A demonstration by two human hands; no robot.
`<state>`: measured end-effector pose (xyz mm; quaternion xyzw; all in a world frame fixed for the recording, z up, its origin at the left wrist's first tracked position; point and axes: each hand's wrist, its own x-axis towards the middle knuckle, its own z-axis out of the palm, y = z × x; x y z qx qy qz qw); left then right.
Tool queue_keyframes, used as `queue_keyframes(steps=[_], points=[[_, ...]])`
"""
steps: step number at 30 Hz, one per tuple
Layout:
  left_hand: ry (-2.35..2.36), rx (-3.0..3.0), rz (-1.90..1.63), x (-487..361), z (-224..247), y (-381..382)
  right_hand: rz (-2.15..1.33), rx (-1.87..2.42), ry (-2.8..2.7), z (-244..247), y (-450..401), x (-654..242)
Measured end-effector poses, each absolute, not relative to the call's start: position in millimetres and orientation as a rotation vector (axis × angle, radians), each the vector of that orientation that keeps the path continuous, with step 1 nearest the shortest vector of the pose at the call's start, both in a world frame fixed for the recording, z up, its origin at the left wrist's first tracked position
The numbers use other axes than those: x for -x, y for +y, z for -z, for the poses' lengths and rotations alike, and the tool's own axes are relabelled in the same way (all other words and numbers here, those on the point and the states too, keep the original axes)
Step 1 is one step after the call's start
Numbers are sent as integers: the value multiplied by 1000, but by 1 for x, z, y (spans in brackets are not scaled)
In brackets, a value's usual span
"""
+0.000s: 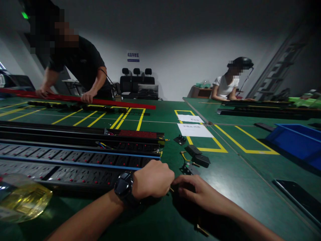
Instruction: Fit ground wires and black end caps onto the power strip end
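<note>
My left hand [153,179], a dark watch [123,184] on its wrist, is closed beside the end of a long black power strip [85,175]. What its fingers hold is hidden. A thin brass-coloured piece [172,189] shows just under its knuckles. Close to it, my right hand [197,190] has bent fingers, with a gap between index finger and thumb and nothing visible in it. Beyond the hands lie black end caps [201,160], a black bracket [189,169] and a short yellow wire [185,156]. A brass-tipped piece [202,230] lies near the front.
More power strips [82,155] fill the left side, with a bottle of yellow liquid [23,197] in front. Paper sheets [195,130], a blue bin [298,144] and a phone [299,197] lie rightward. Across the table, one person handles a red rail [120,102]; another sits far right.
</note>
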<state>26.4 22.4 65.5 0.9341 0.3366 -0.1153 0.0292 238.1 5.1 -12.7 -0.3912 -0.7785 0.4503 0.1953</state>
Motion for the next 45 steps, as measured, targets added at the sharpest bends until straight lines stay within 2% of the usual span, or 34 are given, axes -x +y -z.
queue_keyframes(steps=[25, 45], points=[[1023, -2896, 304, -26, -63, 23, -1274, 1097, -2182, 13, 5, -238], [1040, -2876, 389, -27, -67, 22, -1258, 1105, -2187, 15, 6, -239]])
